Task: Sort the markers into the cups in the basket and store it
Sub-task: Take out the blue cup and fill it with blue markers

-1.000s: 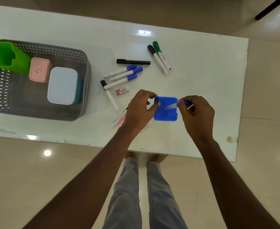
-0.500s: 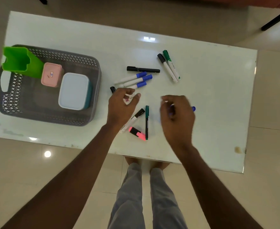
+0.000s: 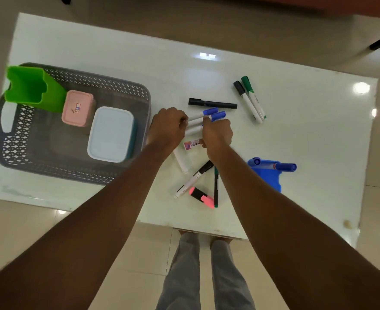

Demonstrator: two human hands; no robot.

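Both hands meet over a bunch of blue-capped white markers (image 3: 209, 115) in the middle of the white table (image 3: 296, 135). My left hand (image 3: 167, 128) grips their tail ends. My right hand (image 3: 217, 133) curls over their middles, just below the blue caps. A blue cup (image 3: 266, 175) stands at the right with blue markers sticking out of it. The grey basket (image 3: 126, 90) at the left holds a green cup (image 3: 31, 87).
In the basket also sit a pink box (image 3: 78, 108) and a pale blue lidded box (image 3: 111, 134). Loose on the table: a black marker (image 3: 212, 103), a black- and a green-capped marker (image 3: 250, 100), a pink highlighter (image 3: 202, 197), more pens and an eraser (image 3: 192, 145).
Both hands left the blue cup, with a blue marker now lying across its rim, and moved up-left onto the blue-capped markers. The camera view shifted, so the table sits lower in the frame.
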